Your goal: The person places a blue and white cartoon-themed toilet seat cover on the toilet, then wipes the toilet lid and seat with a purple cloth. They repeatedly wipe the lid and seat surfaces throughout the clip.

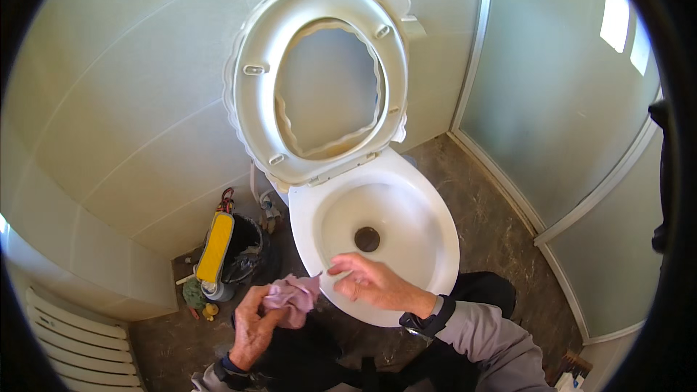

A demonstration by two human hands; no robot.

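Observation:
My left hand grips a crumpled mauve cloth in front of the toilet. Close by the cloth's upper corner is my right hand, its fingers loosely bent and apart, with nothing seen in them. It hovers over the near left rim of the white toilet bowl, in front of the dark drain hole. Behind the bowl the toilet seat stands raised, its underside facing me, with the scalloped lid behind it.
Left of the toilet stand a black-lined bin, a yellow sponge-like pad and several small items on the dark floor. A white radiator is at the lower left. Frosted shower panels rise on the right.

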